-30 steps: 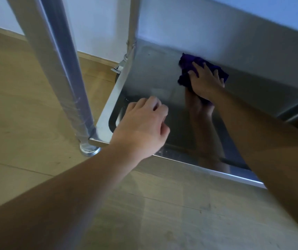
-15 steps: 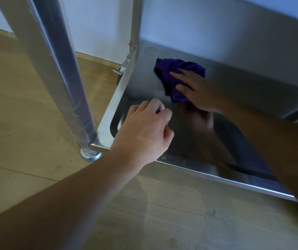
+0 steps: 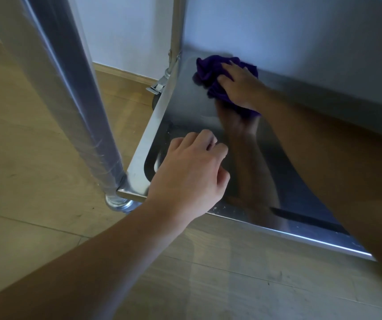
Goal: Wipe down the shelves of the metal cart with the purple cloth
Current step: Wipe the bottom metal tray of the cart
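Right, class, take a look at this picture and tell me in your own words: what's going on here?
A person is wiping the bottom shelf of a metal cart. The right hand holds a bunched purple cloth down on the shelf near its far left corner. The left hand, fingers loosely curled and holding nothing, is over the near left corner. The cart stands on a wooden floor.

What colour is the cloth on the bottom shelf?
Purple cloth, dark and plain, under the right hand; head view.
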`<state>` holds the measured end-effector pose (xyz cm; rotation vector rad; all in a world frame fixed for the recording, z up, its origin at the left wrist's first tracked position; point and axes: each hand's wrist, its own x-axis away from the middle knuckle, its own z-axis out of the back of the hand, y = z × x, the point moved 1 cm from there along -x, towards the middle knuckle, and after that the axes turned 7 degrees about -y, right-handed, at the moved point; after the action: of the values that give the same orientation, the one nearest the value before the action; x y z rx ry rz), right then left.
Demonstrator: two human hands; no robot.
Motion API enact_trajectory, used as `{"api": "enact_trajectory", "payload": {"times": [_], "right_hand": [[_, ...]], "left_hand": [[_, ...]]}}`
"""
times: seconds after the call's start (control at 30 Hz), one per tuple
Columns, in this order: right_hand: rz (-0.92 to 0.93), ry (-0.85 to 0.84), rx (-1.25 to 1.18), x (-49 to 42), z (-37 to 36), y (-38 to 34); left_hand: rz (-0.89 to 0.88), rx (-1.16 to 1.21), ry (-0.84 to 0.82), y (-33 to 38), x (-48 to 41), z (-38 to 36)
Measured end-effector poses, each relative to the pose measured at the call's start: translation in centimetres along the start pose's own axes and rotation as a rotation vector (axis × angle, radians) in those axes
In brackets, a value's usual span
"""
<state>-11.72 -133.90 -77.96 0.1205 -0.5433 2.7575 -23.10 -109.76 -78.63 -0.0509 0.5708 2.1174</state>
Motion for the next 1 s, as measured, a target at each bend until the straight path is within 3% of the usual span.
{"api": "enact_trajectory", "payload": {"times": [0.17, 0.3, 0.4, 0.73, 1.0], "right_hand": [[0.067, -0.018, -0.114, 0.3, 0.0, -2.0], [0.226, -0.11, -0.166, 2.6, -0.7, -4.4], [0.281, -0.074, -0.144, 4.6, -1.5, -5.0], [0.232, 0.005, 0.017, 12.9, -1.9, -2.2], [0.242, 0.025, -0.037, 21.9, -1.2, 1.2]], "left_hand": [[-0.007, -0.006, 0.01, -0.1, -0.1, -0.2], [-0.007, -0.029, 0.007, -0.2, -0.1, -0.3], [0.009, -0.029, -0.002, -0.2, -0.2, -0.3], [0.004, -0.038, -0.002, -0.1, -0.2, 0.0], [-0.025, -0.12, 0.073, 0.2, 0.1, 0.3]]}}
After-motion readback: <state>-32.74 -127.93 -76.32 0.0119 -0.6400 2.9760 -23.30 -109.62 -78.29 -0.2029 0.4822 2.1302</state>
